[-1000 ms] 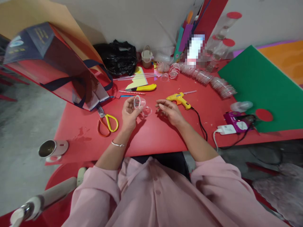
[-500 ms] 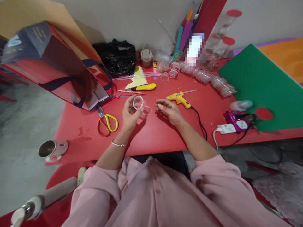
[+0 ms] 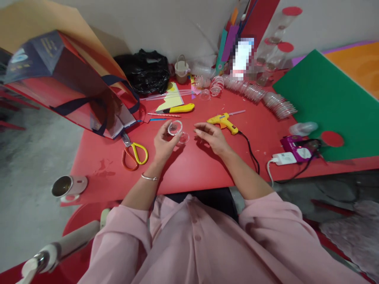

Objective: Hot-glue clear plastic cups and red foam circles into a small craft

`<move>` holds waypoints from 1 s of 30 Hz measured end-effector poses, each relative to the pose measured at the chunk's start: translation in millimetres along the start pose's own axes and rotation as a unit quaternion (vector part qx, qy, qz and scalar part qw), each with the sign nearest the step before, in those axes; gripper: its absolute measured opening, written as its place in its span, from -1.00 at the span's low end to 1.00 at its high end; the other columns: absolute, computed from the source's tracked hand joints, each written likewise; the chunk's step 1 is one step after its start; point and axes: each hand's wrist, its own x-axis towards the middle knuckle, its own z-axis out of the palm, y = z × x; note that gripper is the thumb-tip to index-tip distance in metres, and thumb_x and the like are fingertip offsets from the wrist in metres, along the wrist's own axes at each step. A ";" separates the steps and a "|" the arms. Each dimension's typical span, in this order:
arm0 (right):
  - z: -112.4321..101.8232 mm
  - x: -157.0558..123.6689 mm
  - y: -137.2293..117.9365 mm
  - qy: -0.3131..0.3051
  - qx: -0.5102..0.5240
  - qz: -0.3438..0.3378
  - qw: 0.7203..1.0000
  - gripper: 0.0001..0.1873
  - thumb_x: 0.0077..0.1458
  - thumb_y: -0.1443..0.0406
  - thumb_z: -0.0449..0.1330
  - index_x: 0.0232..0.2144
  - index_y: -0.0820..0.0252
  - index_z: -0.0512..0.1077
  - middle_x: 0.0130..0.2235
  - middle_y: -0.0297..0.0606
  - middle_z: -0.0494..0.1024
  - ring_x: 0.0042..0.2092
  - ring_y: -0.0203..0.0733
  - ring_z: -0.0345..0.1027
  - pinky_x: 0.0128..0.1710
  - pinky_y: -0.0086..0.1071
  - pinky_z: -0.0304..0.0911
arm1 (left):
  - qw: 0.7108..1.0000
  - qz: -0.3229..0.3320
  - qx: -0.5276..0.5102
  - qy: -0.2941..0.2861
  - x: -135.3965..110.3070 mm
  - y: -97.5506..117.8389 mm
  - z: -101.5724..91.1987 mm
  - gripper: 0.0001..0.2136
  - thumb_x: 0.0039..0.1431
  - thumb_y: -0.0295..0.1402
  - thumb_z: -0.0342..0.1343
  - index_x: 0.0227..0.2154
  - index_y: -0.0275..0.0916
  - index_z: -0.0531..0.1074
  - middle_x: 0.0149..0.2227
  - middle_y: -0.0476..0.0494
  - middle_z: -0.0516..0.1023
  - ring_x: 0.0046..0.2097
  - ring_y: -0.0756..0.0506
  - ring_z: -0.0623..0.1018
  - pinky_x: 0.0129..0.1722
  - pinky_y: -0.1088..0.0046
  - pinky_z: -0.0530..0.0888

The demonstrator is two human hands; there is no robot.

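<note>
My left hand (image 3: pixel 164 141) is closed on a small clear plastic cup (image 3: pixel 175 127), its round rim tilted up toward me. Just right of my left thumb shows a second clear round piece (image 3: pixel 184 137); whether it is joined to the cup or lies on the table I cannot tell. My right hand (image 3: pixel 213 138) hovers a short way to the right, fingers loosely bent and apart from the thumb, with nothing visible in it. Beyond that hand lies a yellow glue gun (image 3: pixel 224 121) with a black cord.
Scissors (image 3: pixel 134 154) and a mug (image 3: pixel 65 187) are on the left of the red table (image 3: pixel 189 173). A yellow cutter (image 3: pixel 180 108) lies behind my hands. Stacked clear cups (image 3: pixel 251 92) line the back. A purple power block (image 3: pixel 299 149) and green board (image 3: pixel 331 114) sit right.
The cup in my left hand has tipped slightly and shifted a little to the right. My right hand stays nearly where it was. The view has moved slightly.
</note>
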 end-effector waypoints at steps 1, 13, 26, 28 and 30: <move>-0.1 0.3 0.3 0.000 -0.002 -0.003 1.000 -0.49 0.03 -0.06 0.54 -0.07 0.04 0.60 -0.19 -0.31 0.62 -0.23 -0.21 0.52 -0.23 -0.28 0.47 | 1.000 0.003 0.011 -0.003 0.3 -2.0 -0.4 -0.31 0.04 -0.03 0.55 0.21 -0.14 0.56 0.06 -0.22 0.71 0.11 -0.24 0.71 0.27 0.07 0.59; -1.0 2.1 11.3 0.008 -0.133 -0.086 0.987 -0.50 0.16 -0.09 0.41 0.00 0.06 0.59 -0.09 -0.19 0.67 -0.16 -0.12 0.54 -0.11 -0.15 0.53 | 0.987 0.069 0.139 -0.046 -2.5 0.4 1.5 -0.39 0.11 -0.20 0.46 0.24 -0.18 0.55 0.06 -0.26 0.72 0.07 -0.24 0.72 0.20 0.11 0.62; 14.3 8.0 25.1 -0.017 -0.340 -0.234 0.910 -0.17 0.23 -0.23 0.33 0.41 -0.08 0.37 0.37 -0.07 0.52 0.34 0.17 0.42 0.40 0.19 0.29 | 0.984 0.079 0.153 -0.041 -4.1 -2.4 4.3 -0.42 0.07 -0.32 0.45 0.20 -0.16 0.55 0.07 -0.26 0.72 0.07 -0.24 0.72 0.18 0.09 0.61; 15.8 9.1 24.6 -0.022 -0.341 -0.235 0.910 -0.21 0.26 -0.20 0.33 0.39 -0.07 0.39 0.34 -0.08 0.55 0.32 0.17 0.45 0.38 0.17 0.30 | 0.984 0.080 0.151 -0.044 -4.2 -3.9 3.9 -0.42 0.07 -0.36 0.44 0.20 -0.16 0.55 0.08 -0.25 0.72 0.08 -0.24 0.71 0.19 0.09 0.60; 17.5 8.8 22.5 -0.033 -0.343 -0.239 0.908 -0.26 0.29 -0.16 0.33 0.39 -0.08 0.40 0.33 -0.09 0.57 0.31 0.16 0.45 0.38 0.16 0.31 | 0.984 0.083 0.148 -0.051 -4.6 -6.6 3.8 -0.40 0.06 -0.39 0.43 0.21 -0.15 0.55 0.10 -0.25 0.71 0.09 -0.24 0.71 0.22 0.09 0.59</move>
